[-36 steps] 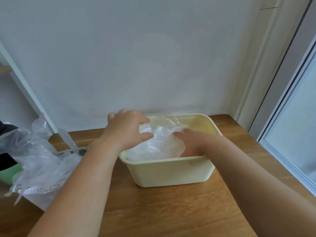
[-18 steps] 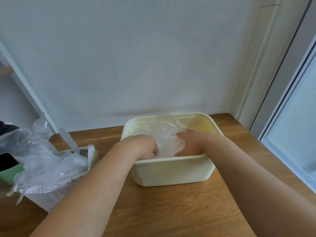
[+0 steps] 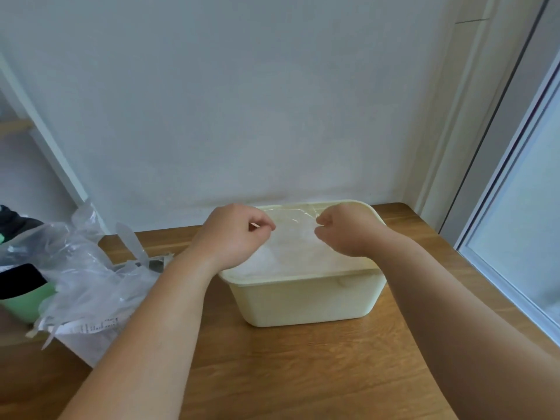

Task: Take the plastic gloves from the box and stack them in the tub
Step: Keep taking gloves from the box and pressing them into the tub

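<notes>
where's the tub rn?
Head view, centre-right: the cream tub sits on the wooden table by the wall, below the left hand and right hand pinching a glove; loose gloves lie to its left.

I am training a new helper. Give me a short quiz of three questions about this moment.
1. True or false: the tub stands on the floor.
2. The left hand and right hand are: A) flat on the table; B) above the tub, pinching a clear glove; C) inside a box.
3. Fill in: the loose pile of gloves lies on the person's ____ side.
Key: 1 false; 2 B; 3 left.
</notes>
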